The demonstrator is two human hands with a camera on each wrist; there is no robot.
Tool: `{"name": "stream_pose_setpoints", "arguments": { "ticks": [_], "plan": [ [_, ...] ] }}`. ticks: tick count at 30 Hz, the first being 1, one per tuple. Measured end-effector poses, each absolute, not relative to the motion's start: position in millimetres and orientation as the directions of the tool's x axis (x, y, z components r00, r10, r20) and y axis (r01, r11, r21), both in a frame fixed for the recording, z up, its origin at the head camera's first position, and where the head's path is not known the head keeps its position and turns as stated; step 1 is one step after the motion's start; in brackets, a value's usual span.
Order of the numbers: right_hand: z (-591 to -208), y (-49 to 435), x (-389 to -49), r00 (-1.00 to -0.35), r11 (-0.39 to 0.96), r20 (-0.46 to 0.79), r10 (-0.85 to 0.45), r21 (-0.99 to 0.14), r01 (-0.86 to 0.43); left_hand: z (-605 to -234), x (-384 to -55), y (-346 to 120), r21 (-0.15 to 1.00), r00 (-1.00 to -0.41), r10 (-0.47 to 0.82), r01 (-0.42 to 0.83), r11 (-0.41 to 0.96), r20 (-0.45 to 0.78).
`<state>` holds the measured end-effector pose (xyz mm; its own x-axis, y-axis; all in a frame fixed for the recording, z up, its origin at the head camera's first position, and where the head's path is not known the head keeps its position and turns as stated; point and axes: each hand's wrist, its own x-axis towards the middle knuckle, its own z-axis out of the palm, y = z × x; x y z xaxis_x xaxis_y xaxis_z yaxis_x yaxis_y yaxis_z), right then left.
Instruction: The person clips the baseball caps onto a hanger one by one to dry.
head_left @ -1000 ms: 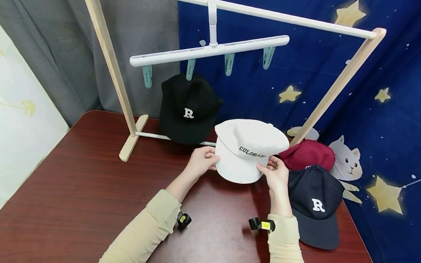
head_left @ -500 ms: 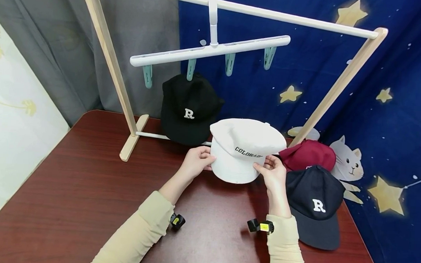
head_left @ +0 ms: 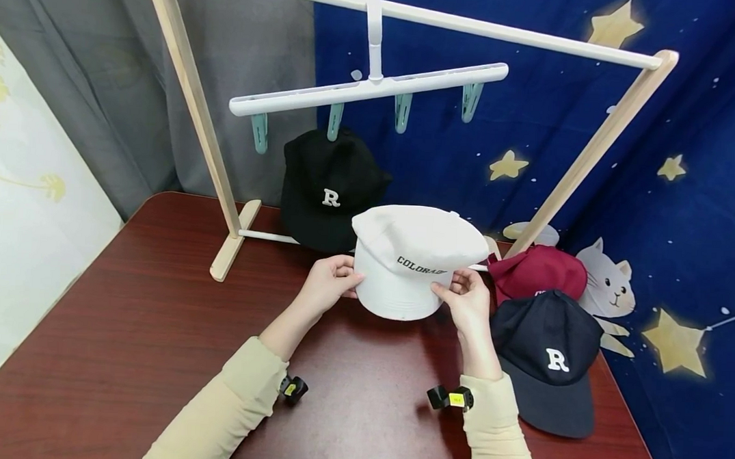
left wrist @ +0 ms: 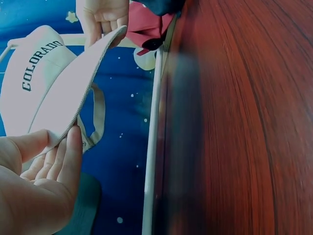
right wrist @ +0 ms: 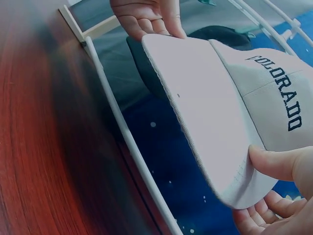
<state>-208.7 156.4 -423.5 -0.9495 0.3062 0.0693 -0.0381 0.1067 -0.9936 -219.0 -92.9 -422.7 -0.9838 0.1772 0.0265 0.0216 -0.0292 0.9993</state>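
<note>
A white cap (head_left: 419, 235) with COLORADO lettering is held up over the table between both hands, its brim toward the person. The left hand (head_left: 328, 282) pinches one side of the brim, thumb on top and fingers beneath, as the left wrist view shows of the cap (left wrist: 63, 93). At the opposite side of the brim, the right hand (head_left: 467, 304) pinches in the same way; in the right wrist view its thumb lies on the upper face of the cap (right wrist: 195, 107). Behind the left hand, a black cap (head_left: 318, 220) with a white R hangs from a teal clip (head_left: 335, 122).
A white hanger (head_left: 373, 89) with several teal clips hangs from the wooden rack's top bar (head_left: 511, 34). To the right, a maroon cap (head_left: 538, 271) and a dark navy cap (head_left: 547, 343) lie on the brown table (head_left: 122, 335). A low white rod (head_left: 268, 237) joins the rack's feet.
Both hands have shifted a little to the left with the white cap, which now overlaps more of the black cap's right side. The grip on the brim stays the same.
</note>
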Motion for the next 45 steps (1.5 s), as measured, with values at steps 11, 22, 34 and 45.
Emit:
{"name": "stream_pose_setpoints", "arguments": {
  "ticks": [11, 22, 34, 45],
  "plan": [
    [-422, 141, -207, -0.964, 0.124, 0.135, 0.231, -0.986, -0.109, -420, -212, -114, 0.999, -0.985, 0.172, 0.031, 0.013, 0.029],
    [-420, 123, -207, -0.962, 0.114, 0.202, 0.185, -0.976, -0.183, -420, -206, -140, 0.999, -0.985, 0.17, 0.032, 0.017, 0.029],
    [-410, 104, -204, -0.969, 0.138, 0.23, 0.09, -0.967, -0.216, -420, -200, -167, 0.999, -0.987, 0.159, 0.035, 0.03, 0.03],
    [-389, 91, -195, -0.978, 0.138, 0.209, 0.025, -0.969, -0.203, -422, -193, -184, 0.997, -0.984, 0.174, 0.053, 0.048, 0.044]
  ]
}}
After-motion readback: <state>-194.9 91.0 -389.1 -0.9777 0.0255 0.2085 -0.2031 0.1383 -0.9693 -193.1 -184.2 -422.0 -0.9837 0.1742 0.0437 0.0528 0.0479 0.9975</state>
